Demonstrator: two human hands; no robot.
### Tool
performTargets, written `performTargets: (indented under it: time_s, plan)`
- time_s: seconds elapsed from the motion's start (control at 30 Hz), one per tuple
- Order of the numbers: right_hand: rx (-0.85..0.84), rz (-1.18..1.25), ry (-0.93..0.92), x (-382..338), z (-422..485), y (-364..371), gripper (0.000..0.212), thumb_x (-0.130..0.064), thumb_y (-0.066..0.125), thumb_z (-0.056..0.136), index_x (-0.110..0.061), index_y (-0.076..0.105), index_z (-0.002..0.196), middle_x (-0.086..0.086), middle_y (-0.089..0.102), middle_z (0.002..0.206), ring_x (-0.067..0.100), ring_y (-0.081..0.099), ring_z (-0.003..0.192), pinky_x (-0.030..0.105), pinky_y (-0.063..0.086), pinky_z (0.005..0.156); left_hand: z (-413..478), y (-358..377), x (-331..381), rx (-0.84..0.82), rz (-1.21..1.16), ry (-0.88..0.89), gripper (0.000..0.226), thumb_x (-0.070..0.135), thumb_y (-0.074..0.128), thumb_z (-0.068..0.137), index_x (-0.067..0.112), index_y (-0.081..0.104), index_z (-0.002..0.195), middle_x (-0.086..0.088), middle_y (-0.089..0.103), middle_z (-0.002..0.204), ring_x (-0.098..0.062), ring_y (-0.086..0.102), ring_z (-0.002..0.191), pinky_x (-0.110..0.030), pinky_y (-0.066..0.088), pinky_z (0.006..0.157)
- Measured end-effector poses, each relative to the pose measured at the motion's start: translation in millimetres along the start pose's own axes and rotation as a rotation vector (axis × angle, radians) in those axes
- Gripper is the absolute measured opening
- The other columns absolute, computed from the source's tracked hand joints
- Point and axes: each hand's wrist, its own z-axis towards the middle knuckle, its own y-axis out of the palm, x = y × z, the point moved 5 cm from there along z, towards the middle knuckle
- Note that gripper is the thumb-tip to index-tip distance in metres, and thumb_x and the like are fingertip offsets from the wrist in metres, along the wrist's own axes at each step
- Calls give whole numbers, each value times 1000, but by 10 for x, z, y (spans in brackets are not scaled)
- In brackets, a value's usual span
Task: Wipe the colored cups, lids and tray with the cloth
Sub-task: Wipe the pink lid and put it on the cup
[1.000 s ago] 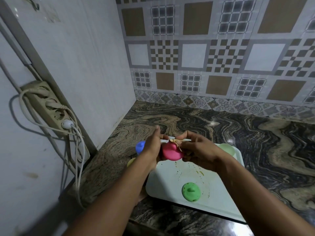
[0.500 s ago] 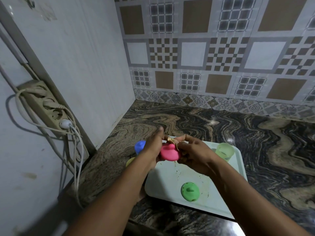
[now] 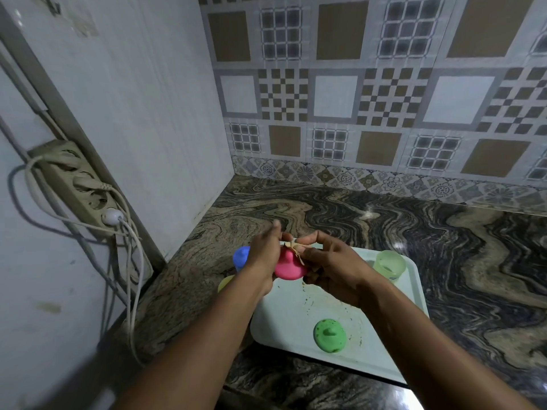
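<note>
A pink lid (image 3: 288,266) is held up over the far left corner of the pale tray (image 3: 296,321). My left hand (image 3: 265,255) grips the lid's left side. My right hand (image 3: 328,263) pinches a small tan cloth (image 3: 296,249) against the lid's knob. On the tray's near part lies a green lid (image 3: 329,335), soiled with specks. A pale green cup (image 3: 388,265) stands at the tray's far right corner. A blue lid (image 3: 241,257) and a yellow piece (image 3: 225,284) show left of my left wrist, partly hidden.
The tray surface carries brown smears and crumbs. The marble counter (image 3: 444,247) runs to a tiled back wall. On the left wall hangs a power strip (image 3: 80,184) with white cables (image 3: 130,276) dangling to the counter's left edge.
Both hands with the pink lid have shifted slightly; my right fingers have worked the cloth around the lid's knob. The camera has tilted a little.
</note>
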Motion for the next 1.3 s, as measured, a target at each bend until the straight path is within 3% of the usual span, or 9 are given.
performTargets:
  time_s: [0.13, 0.23, 0.33, 0.4, 0.63, 0.8, 1.03, 1.13, 1.3]
  plan:
    - [355, 51, -244, 300, -22, 185, 6, -15, 61, 98, -10, 59, 101, 12, 68, 83, 18, 54, 63, 29, 43, 55, -199, -55, 129, 463, -106, 261, 42, 28, 35, 107, 2, 67, 102, -15, 69, 105, -27, 63, 95, -33, 45, 79]
    - [510, 2, -251, 439, -77, 215, 11, -20, 63, 98, -12, 59, 103, 9, 70, 82, 18, 59, 66, 28, 47, 58, -229, -112, -18, 597, -168, 264, 45, 24, 29, 108, -5, 64, 104, -20, 66, 104, -30, 59, 94, -28, 36, 78]
    - [246, 141, -49, 275, -3, 156, 13, -14, 61, 99, -4, 55, 106, 7, 59, 61, 20, 46, 54, 28, 39, 52, -186, -159, -91, 544, -168, 221, 44, 31, 29, 107, 3, 60, 92, -14, 64, 92, -29, 58, 84, -34, 41, 75]
    - [147, 167, 49, 203, 0, 163, 14, -11, 61, 98, -5, 56, 110, 12, 59, 68, 23, 49, 58, 30, 43, 56, -136, -197, -60, 539, -186, 229, 44, 33, 30, 107, 5, 59, 90, -13, 64, 90, -29, 60, 84, -35, 44, 75]
    - [372, 268, -47, 239, 72, 151, 10, -8, 52, 102, -1, 58, 105, 17, 59, 69, 21, 46, 52, 30, 42, 49, -138, -191, 31, 464, -191, 249, 43, 38, 33, 106, 17, 53, 76, -4, 60, 82, -23, 58, 80, -35, 44, 76]
    - [512, 480, 36, 285, 88, -73, 24, -3, 38, 100, -6, 60, 91, 15, 70, 93, 23, 57, 64, 30, 38, 58, -146, -298, 60, 450, -244, 259, 44, 39, 35, 106, 16, 51, 71, -1, 58, 76, -23, 54, 75, -37, 44, 74]
    - [223, 218, -62, 377, 34, 341, 24, -22, 65, 96, -3, 60, 110, 17, 65, 84, 21, 57, 63, 33, 49, 60, -183, -389, 22, 394, -133, 342, 44, 44, 32, 106, 17, 55, 79, -2, 61, 81, -21, 59, 80, -35, 46, 72]
    - [320, 148, -144, 337, 71, 341, 20, -13, 68, 94, -3, 57, 108, 18, 65, 83, 20, 55, 59, 33, 47, 54, -185, -438, -13, 262, 63, 414, 44, 49, 34, 103, 17, 60, 89, 0, 64, 87, -17, 61, 82, -30, 46, 68]
    - [315, 26, -184, 272, 226, 326, 14, -12, 63, 97, -2, 55, 100, 19, 62, 77, 21, 52, 54, 33, 45, 52, -156, -588, -79, -150, 406, 566, 20, 38, 65, 90, 39, 67, 110, 14, 68, 113, -7, 63, 105, -28, 53, 89]
